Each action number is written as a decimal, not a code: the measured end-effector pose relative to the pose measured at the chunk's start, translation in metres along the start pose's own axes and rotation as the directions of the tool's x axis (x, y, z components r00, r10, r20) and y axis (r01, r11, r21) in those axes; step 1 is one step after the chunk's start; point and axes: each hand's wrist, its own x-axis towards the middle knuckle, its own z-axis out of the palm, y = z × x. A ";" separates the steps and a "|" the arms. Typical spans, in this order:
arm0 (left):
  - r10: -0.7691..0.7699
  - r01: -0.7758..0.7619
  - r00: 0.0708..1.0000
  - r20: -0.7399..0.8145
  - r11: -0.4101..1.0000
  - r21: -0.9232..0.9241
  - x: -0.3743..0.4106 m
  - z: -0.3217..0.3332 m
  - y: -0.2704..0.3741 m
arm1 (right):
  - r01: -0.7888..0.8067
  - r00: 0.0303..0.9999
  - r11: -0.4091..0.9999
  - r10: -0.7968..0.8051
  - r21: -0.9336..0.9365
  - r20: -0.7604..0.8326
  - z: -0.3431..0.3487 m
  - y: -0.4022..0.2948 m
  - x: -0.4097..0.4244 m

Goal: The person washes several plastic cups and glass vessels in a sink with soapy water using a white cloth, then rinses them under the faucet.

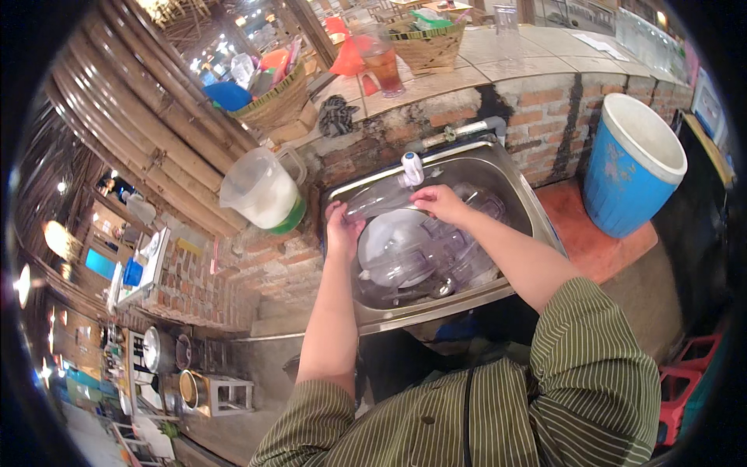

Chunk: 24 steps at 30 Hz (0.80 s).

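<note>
My left hand grips the closed end of a clear tumbler-like vessel, which lies on its side over the steel sink. At the vessel's other end, just below the white tap, the fingertips of my right hand pinch its edge. Whether water runs from the tap is hard to see. Beneath my hands, a whitish round plate or bowl sits in the basin. Several clear mugs lie piled beside and over it, with a shiny metal piece near the front.
Left of the sink stands a clear measuring jug with whitish and green contents. A blue bucket rests on a reddish board at right. Behind, the tiled counter bears a glass of amber drink, a dark cloth and woven baskets.
</note>
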 end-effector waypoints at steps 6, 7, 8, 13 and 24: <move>0.075 -0.079 0.996 0.041 0.988 0.130 -0.008 -0.011 0.018 | -0.072 0.997 0.997 0.072 -0.001 0.020 0.028 0.002 0.002; 0.025 -0.022 1.000 -0.010 0.977 0.214 -0.017 -0.014 0.021 | -0.156 0.987 0.972 0.148 0.173 0.060 0.030 -0.004 -0.001; 0.080 -0.073 0.997 0.001 0.910 0.409 -0.021 -0.018 0.032 | -0.246 0.969 0.909 0.222 0.336 0.109 0.034 -0.012 -0.002; -0.550 0.315 0.789 0.274 0.745 0.588 -0.047 0.010 0.034 | -0.278 0.953 0.689 0.286 0.670 0.101 0.025 -0.014 -0.002; -0.462 0.198 0.812 0.355 0.792 0.577 -0.039 0.023 0.001 | -0.375 0.925 0.926 0.377 0.050 -0.056 -0.017 -0.014 0.011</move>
